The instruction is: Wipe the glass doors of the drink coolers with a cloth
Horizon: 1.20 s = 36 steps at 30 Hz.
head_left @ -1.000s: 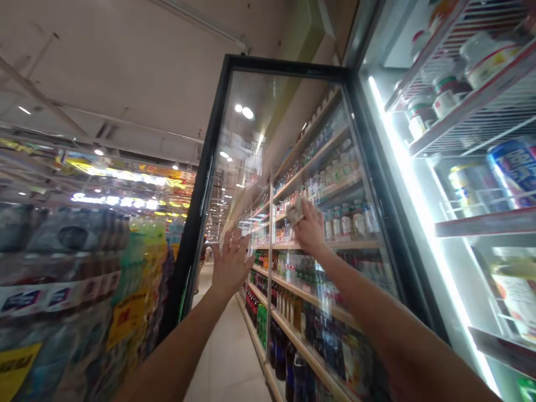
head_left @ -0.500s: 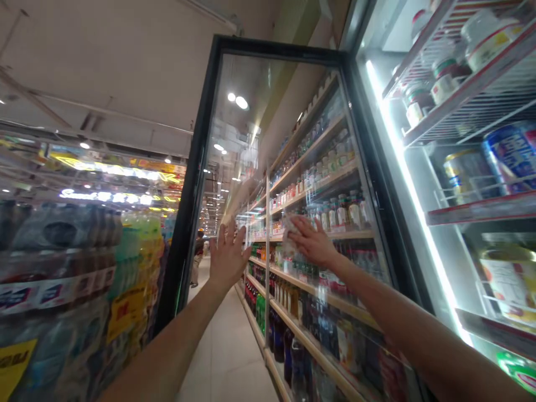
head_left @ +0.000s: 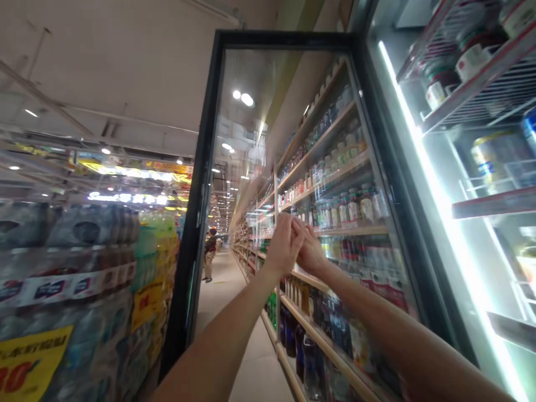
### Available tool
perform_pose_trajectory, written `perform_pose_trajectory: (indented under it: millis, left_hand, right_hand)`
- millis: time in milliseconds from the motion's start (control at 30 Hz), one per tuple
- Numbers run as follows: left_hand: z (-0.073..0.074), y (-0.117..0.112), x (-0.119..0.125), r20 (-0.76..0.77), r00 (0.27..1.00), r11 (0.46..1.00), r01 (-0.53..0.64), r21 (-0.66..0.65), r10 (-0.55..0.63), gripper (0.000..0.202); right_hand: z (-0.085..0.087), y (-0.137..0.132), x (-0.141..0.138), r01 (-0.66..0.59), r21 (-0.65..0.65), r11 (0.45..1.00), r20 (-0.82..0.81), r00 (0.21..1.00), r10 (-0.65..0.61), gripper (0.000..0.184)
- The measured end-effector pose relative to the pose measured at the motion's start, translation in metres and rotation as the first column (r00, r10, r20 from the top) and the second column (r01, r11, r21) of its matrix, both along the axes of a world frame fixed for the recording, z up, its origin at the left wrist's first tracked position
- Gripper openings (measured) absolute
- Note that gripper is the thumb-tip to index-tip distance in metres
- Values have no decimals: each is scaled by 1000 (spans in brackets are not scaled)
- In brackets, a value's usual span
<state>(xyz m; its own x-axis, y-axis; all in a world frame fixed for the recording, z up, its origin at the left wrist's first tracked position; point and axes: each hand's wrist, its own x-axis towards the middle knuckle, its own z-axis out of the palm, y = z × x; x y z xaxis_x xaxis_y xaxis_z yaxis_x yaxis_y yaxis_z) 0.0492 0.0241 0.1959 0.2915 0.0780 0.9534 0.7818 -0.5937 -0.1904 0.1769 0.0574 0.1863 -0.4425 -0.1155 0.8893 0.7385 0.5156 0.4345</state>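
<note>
In front of the open glass door (head_left: 251, 134) of a fridge, my two hands meet at about the middle of the view. My left hand (head_left: 281, 245) is closed, its fingers bent together against the right one. My right hand (head_left: 310, 248) is also closed, fingers curled toward the left hand. The crumpled white cloth seen under my right hand earlier is hidden between the hands now. I cannot tell whether my left hand holds part of it. The door's black frame (head_left: 205, 167) surrounds the glass.
To the right are lit fridge shelves (head_left: 494, 204) with jars and cans. Through the glass show long shelves of bottles (head_left: 307, 357). Stacked bottle packs (head_left: 90, 268) with a yellow price sign (head_left: 36, 363) stand at left. A person (head_left: 210, 254) is far down the aisle.
My left hand has moved right and closed against my right hand. The right hand has come off its spread pose on the cloth and curled. The view has shifted slightly right-to-left.
</note>
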Motion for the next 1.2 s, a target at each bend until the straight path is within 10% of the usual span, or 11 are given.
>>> perform_pose_trajectory:
  millis: [200, 333, 500, 600, 733, 800, 1000, 1200]
  left_hand:
    - [-11, 20, 50, -80, 966, 958, -228, 174, 245, 49]
    - [22, 18, 33, -332, 895, 942, -219, 253, 298, 40]
    - [81, 9, -39, 295, 909, 915, -357, 189, 294, 45]
    - [70, 18, -14, 276, 928, 916, -320, 241, 251, 44]
    - [34, 30, 53, -266, 931, 942, -172, 287, 251, 38]
    - [32, 28, 51, -310, 915, 948, -181, 261, 260, 37]
    - [58, 13, -6, 277, 909, 926, -356, 126, 312, 47]
    - [31, 15, 29, -317, 915, 965, -206, 165, 249, 41]
  right_hand:
    - [-3, 17, 97, 166, 8, 986, -467, 873, -143, 43]
    - [-11, 27, 114, 266, -30, 963, -504, 829, -245, 42]
    - [-14, 28, 105, 273, -35, 961, -569, 785, -244, 43]
    - [-15, 28, 105, 249, -17, 968, -574, 791, -213, 43]
    - [-17, 30, 112, 221, 0, 975, -574, 799, -180, 43]
    - [-18, 32, 114, 221, -1, 975, -566, 804, -183, 43]
    - [-17, 32, 111, 207, -22, 978, -582, 793, -181, 43]
    - [-16, 31, 114, 176, -4, 984, -571, 808, -147, 44]
